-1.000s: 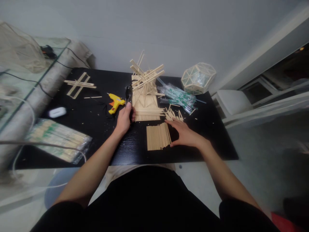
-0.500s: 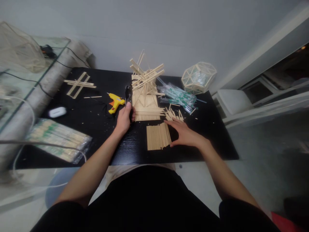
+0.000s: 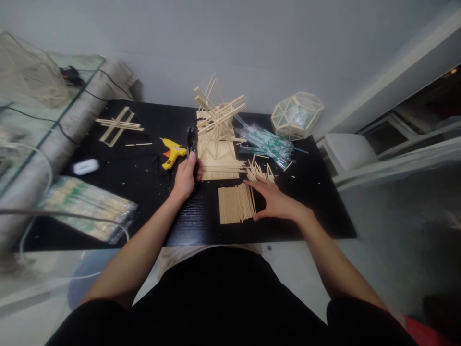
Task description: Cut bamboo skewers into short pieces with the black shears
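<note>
Gripping a black hand tool [image 3: 192, 138], the left hand [image 3: 185, 179] is flanking a hot-glue gun [image 3: 173, 153]. The right hand [image 3: 276, 199], spread, is bordering thin wooden sticks [image 3: 234, 205] on its left.

Tabletop [image 3: 190, 223] offers passage left of the stick row [image 3: 234, 204]; the stick structure [image 3: 224, 114] (splayed wide) blocks behind.
</note>
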The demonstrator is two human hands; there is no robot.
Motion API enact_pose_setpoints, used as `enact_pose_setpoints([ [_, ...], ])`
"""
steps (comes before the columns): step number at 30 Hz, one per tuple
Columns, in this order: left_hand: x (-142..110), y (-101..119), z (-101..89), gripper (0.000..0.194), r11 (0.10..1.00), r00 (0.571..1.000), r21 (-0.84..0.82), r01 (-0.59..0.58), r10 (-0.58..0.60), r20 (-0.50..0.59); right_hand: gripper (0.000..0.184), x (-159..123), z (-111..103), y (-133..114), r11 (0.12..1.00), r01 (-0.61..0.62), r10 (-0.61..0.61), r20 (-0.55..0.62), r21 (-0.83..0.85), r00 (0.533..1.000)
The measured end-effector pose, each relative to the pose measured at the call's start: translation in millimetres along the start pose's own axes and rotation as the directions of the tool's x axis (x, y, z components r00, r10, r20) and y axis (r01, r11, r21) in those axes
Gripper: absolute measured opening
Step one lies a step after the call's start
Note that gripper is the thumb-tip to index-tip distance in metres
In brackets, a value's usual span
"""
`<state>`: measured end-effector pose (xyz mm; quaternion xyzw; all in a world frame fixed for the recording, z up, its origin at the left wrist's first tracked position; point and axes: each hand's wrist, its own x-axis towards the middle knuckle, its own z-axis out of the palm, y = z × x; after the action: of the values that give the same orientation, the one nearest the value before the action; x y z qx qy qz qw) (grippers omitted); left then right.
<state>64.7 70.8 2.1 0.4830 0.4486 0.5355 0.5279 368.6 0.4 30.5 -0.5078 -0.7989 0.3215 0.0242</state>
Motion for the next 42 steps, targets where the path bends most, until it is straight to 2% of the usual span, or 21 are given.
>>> enact_pose_setpoints([
  [9,1,-2,-0.7,0.058,1.000,1.000,-0.001,-0.014,0.014,-0.002,0.126,5,4,-3,0.998,0.027,-0.029,-0.017,-0.065,0.999],
  [23,2,-5,-1.2,0.057,0.999,1.000,-0.035,-0.016,0.016,0.003,0.127,4,7,-10,0.996,0.028,-0.026,0.026,-0.084,0.999],
  [31,1,-2,-0.9,0.059,1.000,1.000,-0.011,-0.013,0.013,0.005,0.129,5,15,-5,0.993,0.084,-0.085,-0.007,-0.086,0.996],
  [42,1,-2,-0.6,0.059,1.000,1.000,-0.007,-0.015,0.015,0.006,0.129,3,15,-21,0.986,0.092,-0.089,0.032,-0.141,0.996],
])
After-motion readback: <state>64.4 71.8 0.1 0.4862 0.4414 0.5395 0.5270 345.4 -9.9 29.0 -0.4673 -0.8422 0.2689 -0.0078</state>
